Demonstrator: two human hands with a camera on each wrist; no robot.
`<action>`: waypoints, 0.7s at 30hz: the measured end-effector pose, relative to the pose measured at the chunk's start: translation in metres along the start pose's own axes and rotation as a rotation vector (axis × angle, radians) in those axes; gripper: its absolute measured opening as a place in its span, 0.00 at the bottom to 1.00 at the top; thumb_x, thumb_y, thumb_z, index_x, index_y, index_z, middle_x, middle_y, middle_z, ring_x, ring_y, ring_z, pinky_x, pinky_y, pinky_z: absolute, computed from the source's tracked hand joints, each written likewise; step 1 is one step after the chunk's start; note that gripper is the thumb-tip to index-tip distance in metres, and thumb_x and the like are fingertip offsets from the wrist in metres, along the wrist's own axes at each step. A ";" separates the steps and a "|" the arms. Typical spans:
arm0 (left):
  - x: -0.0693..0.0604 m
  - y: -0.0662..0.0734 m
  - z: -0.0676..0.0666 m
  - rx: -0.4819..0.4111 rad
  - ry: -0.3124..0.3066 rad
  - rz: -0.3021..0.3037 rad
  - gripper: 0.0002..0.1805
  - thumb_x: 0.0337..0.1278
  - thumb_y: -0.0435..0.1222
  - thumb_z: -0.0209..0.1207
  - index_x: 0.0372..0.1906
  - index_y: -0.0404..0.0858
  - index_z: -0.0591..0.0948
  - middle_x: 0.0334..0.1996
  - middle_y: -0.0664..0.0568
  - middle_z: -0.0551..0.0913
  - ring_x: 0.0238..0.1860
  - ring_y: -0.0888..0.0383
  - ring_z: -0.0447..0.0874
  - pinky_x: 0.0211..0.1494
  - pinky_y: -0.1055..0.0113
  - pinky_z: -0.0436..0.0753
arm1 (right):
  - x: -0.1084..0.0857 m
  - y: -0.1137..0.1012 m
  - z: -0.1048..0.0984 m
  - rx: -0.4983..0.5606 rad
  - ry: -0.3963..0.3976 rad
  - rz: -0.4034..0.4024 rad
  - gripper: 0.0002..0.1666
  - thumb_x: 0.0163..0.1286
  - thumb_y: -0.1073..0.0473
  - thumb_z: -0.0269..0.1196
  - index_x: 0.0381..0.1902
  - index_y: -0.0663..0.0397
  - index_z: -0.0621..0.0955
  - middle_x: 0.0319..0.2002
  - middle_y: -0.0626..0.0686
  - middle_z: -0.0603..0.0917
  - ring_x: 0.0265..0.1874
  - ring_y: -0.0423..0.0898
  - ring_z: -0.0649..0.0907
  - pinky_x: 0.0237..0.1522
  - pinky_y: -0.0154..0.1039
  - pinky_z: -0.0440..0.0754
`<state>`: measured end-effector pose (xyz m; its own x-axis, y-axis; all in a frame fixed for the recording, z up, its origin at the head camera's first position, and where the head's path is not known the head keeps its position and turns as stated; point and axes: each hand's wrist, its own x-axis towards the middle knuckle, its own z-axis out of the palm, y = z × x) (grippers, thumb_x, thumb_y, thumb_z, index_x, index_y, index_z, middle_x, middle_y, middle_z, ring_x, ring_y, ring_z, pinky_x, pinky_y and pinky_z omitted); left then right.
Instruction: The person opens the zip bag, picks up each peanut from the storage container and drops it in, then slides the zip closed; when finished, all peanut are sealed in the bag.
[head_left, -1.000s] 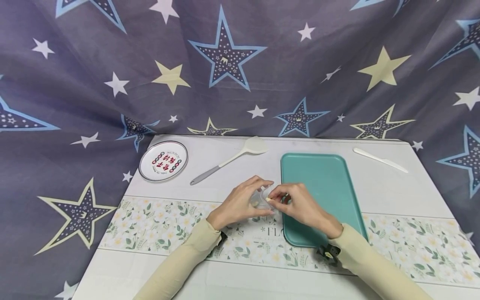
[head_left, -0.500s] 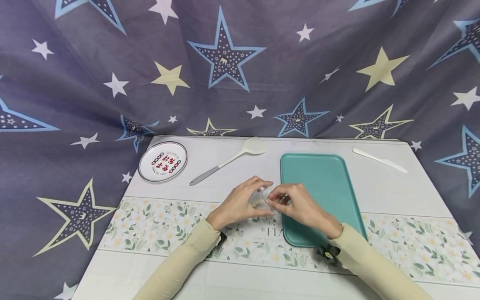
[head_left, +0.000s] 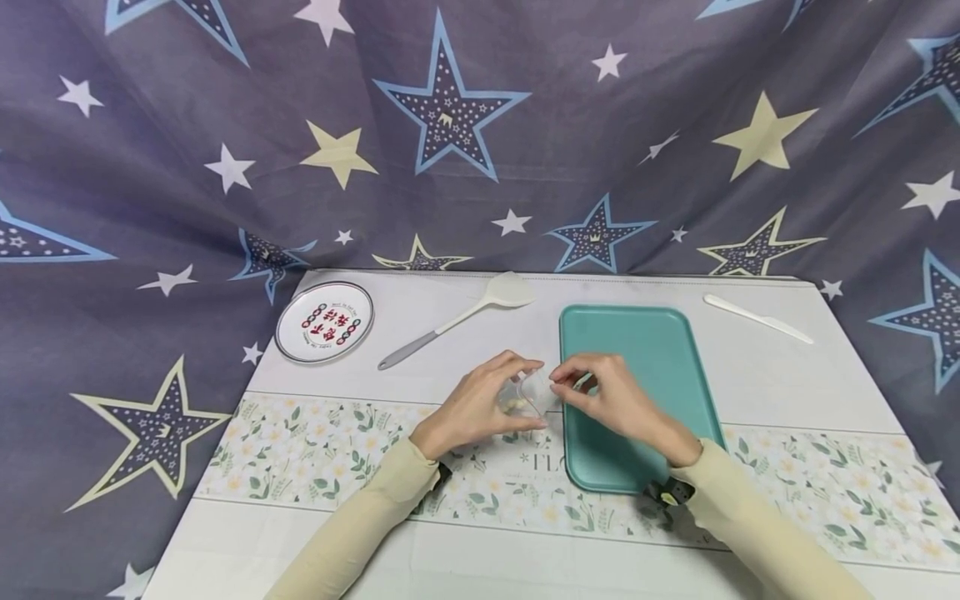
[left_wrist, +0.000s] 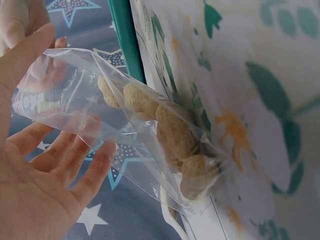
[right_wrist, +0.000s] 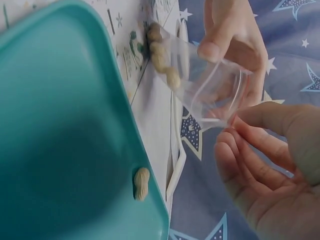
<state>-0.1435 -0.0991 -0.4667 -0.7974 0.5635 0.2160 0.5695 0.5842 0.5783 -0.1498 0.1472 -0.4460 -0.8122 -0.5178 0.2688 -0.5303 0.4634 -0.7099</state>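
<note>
My left hand (head_left: 480,404) holds a clear plastic bag (head_left: 534,390), thumb and fingers spread about its mouth. Several unshelled peanuts (left_wrist: 175,132) lie in the lower part of the bag, close to the tablecloth in the left wrist view. With thumb and fingertips, my right hand (head_left: 611,400) pinches the rim of the bag's mouth, over the left edge of the teal tray (head_left: 663,358). A single peanut (right_wrist: 141,184) lies on the tray, near its rim, in the right wrist view; from the head view the right hand seems to hide it.
Behind the hands, a white spatula (head_left: 468,312) with a grey handle lies slantwise. The white plate (head_left: 325,322) with red writing sits at the back left, and a white knife (head_left: 757,318) right of the tray. A star-patterned cloth (head_left: 480,150) hangs behind the table.
A small pale thing at the right fingertips one second ago is no longer seen there. The right hand has moved slightly up and right, to the bag's rim. The left hand has hardly moved.
</note>
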 end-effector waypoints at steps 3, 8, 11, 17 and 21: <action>0.000 0.001 -0.001 0.003 0.001 -0.001 0.44 0.48 0.57 0.78 0.71 0.49 0.76 0.57 0.51 0.83 0.52 0.61 0.81 0.53 0.62 0.85 | 0.001 0.004 -0.004 -0.029 -0.007 0.013 0.07 0.67 0.64 0.72 0.42 0.53 0.90 0.37 0.49 0.92 0.34 0.42 0.88 0.36 0.35 0.88; -0.001 0.000 -0.001 0.006 -0.002 -0.005 0.44 0.48 0.58 0.77 0.71 0.50 0.76 0.58 0.52 0.83 0.52 0.61 0.81 0.53 0.62 0.85 | 0.002 0.015 -0.009 -0.057 -0.036 0.030 0.08 0.68 0.64 0.71 0.45 0.55 0.89 0.41 0.52 0.92 0.36 0.45 0.88 0.37 0.37 0.89; -0.001 0.000 -0.001 0.004 -0.009 -0.010 0.44 0.49 0.59 0.77 0.72 0.51 0.76 0.59 0.52 0.83 0.53 0.61 0.81 0.54 0.62 0.85 | 0.003 0.023 -0.011 -0.064 -0.046 0.041 0.09 0.67 0.65 0.72 0.45 0.58 0.89 0.41 0.54 0.92 0.37 0.47 0.89 0.38 0.38 0.89; -0.002 0.000 -0.002 -0.002 -0.011 -0.006 0.44 0.50 0.59 0.76 0.72 0.50 0.75 0.59 0.52 0.83 0.53 0.62 0.80 0.55 0.62 0.84 | 0.003 0.034 -0.014 -0.079 -0.058 0.063 0.10 0.65 0.67 0.74 0.44 0.60 0.88 0.42 0.56 0.91 0.37 0.49 0.90 0.38 0.41 0.90; -0.002 0.001 -0.002 0.003 -0.003 -0.001 0.45 0.49 0.59 0.77 0.72 0.50 0.75 0.59 0.52 0.83 0.53 0.62 0.80 0.55 0.62 0.84 | 0.004 0.040 -0.014 -0.093 -0.059 0.060 0.09 0.64 0.66 0.74 0.43 0.60 0.88 0.42 0.56 0.91 0.37 0.50 0.90 0.38 0.47 0.91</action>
<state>-0.1422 -0.1010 -0.4647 -0.7974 0.5647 0.2130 0.5692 0.5865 0.5762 -0.1770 0.1734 -0.4643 -0.8290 -0.5272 0.1867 -0.5035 0.5582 -0.6595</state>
